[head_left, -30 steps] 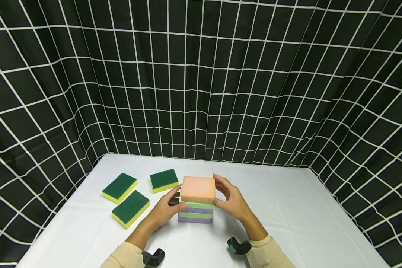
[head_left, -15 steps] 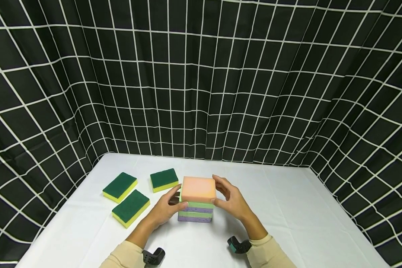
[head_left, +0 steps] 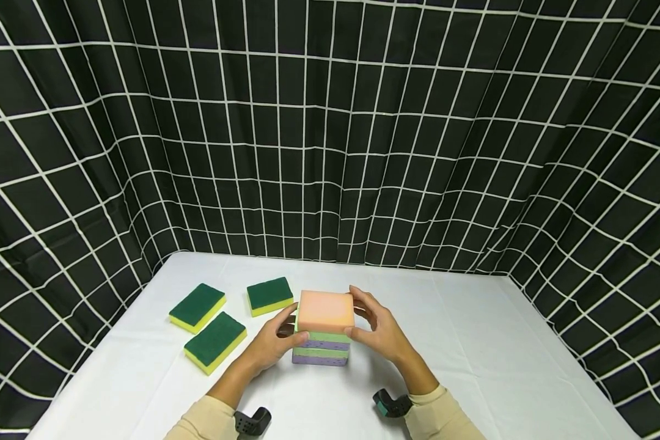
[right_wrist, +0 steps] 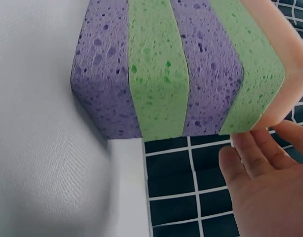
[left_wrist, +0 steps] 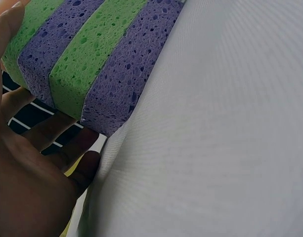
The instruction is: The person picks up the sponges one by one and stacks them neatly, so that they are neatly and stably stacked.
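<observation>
Left hand (head_left: 272, 342) curls round the left side of the stack (head_left: 320, 353), thumb at its front; right hand (head_left: 382, 330) holds the orange sponge (head_left: 326, 310) between thumb and fingers. That sponge lies atop green and purple layers, standing on the table (head_left: 445, 366). Three scouring sponges (head_left: 197, 304) lie left. Uneven squeezing could skew the top layer. Compared with the earlier frame, no clear shift found.

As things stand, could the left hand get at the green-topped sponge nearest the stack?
Probably yes: that sponge lies just beyond the left hand with nothing visibly between, though the hand must leave the stack.
</observation>
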A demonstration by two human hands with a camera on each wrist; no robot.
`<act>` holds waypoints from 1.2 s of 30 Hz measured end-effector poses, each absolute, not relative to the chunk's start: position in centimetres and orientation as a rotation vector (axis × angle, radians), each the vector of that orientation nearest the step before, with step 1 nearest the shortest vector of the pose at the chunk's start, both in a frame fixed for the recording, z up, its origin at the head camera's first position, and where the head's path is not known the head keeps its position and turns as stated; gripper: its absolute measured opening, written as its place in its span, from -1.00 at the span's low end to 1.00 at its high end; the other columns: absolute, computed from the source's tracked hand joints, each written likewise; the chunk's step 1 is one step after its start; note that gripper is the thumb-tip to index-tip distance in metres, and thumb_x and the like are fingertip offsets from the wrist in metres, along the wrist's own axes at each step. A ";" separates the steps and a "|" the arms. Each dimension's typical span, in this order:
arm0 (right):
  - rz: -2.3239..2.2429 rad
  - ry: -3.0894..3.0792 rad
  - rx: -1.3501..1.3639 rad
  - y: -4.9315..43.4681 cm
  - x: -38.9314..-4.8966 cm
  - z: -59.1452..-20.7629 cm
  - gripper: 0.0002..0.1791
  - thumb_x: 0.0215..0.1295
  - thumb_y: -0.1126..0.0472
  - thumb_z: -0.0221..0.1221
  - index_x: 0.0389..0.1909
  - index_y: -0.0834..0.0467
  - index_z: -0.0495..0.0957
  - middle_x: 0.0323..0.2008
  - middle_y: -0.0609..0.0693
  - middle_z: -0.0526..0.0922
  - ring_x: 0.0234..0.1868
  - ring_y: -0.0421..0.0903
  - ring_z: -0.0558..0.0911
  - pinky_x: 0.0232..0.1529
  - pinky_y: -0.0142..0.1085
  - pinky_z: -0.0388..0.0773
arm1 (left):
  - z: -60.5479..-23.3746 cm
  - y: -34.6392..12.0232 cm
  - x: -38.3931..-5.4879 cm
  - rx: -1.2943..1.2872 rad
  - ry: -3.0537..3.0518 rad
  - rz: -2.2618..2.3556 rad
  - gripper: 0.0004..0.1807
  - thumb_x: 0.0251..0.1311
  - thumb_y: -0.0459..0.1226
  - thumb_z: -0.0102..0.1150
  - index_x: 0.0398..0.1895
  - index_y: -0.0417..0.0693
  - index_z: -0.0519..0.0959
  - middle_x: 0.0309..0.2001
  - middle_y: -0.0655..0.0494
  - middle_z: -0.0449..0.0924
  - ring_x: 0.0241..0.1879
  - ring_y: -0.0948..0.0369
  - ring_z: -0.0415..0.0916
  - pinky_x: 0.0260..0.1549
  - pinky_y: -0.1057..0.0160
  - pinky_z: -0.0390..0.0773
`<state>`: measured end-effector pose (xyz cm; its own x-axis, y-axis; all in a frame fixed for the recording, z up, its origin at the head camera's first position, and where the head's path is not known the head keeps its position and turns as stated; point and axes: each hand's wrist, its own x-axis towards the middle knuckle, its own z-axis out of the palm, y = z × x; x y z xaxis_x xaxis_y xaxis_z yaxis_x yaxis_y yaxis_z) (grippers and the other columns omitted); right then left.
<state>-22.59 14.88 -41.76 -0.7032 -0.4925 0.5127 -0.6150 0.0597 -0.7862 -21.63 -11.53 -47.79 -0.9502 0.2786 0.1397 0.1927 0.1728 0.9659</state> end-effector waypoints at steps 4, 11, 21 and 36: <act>1.698 -2.177 1.142 14.5 -21.8 -40.6 -0.26 0.11 0.56 0.22 0.31 0.56 0.14 0.18 0.39 0.34 0.19 0.32 0.36 0.12 0.30 0.23 | -47.8 -11.5 -21.7 0.473 2.347 1.919 -0.19 0.21 -0.15 0.28 0.49 -0.02 0.14 0.17 -0.11 0.42 0.08 0.00 0.43 0.07 -0.05 0.43; 1.664 -2.173 1.079 14.2 -21.7 -40.4 -0.30 0.09 0.56 0.25 0.28 0.53 0.23 0.16 0.34 0.39 0.16 0.29 0.41 0.09 0.24 0.33 | -47.7 -11.3 -21.9 0.479 2.337 1.933 -0.18 0.21 -0.17 0.28 0.49 -0.05 0.12 0.19 -0.13 0.41 0.09 -0.02 0.43 0.08 -0.07 0.42; 1.662 -2.202 1.042 14.1 -21.5 -40.1 -0.33 0.08 0.54 0.27 0.25 0.51 0.29 0.13 0.37 0.42 0.11 0.26 0.44 0.04 0.10 0.46 | -47.4 -11.4 -22.0 0.477 2.382 1.905 -0.15 0.16 -0.10 0.31 0.48 -0.04 0.15 0.18 -0.11 0.40 0.08 -0.01 0.42 0.09 -0.08 0.40; 1.690 -2.228 1.023 14.0 -21.2 -40.4 -0.33 0.10 0.52 0.26 0.26 0.51 0.29 0.13 0.36 0.42 0.11 0.26 0.44 0.03 0.11 0.46 | -43.7 -13.6 -20.6 0.607 2.594 2.012 -0.31 0.26 -0.23 0.20 0.44 -0.09 0.20 0.21 -0.17 0.40 0.13 -0.18 0.37 0.03 -0.07 0.41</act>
